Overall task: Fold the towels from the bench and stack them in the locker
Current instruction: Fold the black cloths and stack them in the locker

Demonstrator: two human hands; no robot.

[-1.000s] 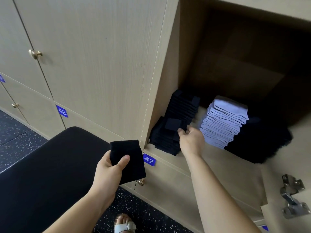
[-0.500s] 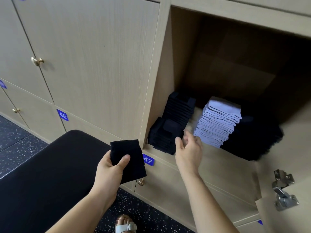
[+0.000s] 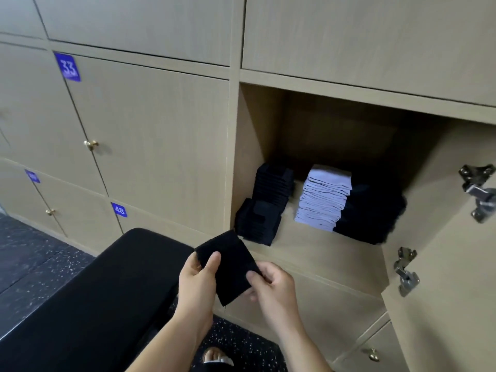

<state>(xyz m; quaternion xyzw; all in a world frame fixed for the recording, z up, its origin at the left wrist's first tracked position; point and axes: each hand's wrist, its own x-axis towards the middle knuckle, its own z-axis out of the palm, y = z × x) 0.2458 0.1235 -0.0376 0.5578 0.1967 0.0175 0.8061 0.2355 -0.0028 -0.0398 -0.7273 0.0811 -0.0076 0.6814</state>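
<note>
I hold a small folded black towel (image 3: 230,264) in front of the open locker (image 3: 316,253). My left hand (image 3: 197,285) grips its left edge with the thumb on top, and my right hand (image 3: 273,287) pinches its right side. Inside the locker stand two stacks of black towels (image 3: 264,208) at the left, a stack of white towels (image 3: 323,197) in the middle and a dark pile (image 3: 373,213) at the right. The black padded bench (image 3: 94,299) lies below my left arm.
The locker door (image 3: 451,251) hangs open at the right with metal hinges on its inner face. Closed wooden lockers with brass knobs and blue number tags fill the wall to the left. Speckled dark floor shows below, with my sandalled foot (image 3: 217,358).
My right hand has pulled back out of the locker from the black stack and taken hold of the towel my left hand was holding. The view has tilted upward.
</note>
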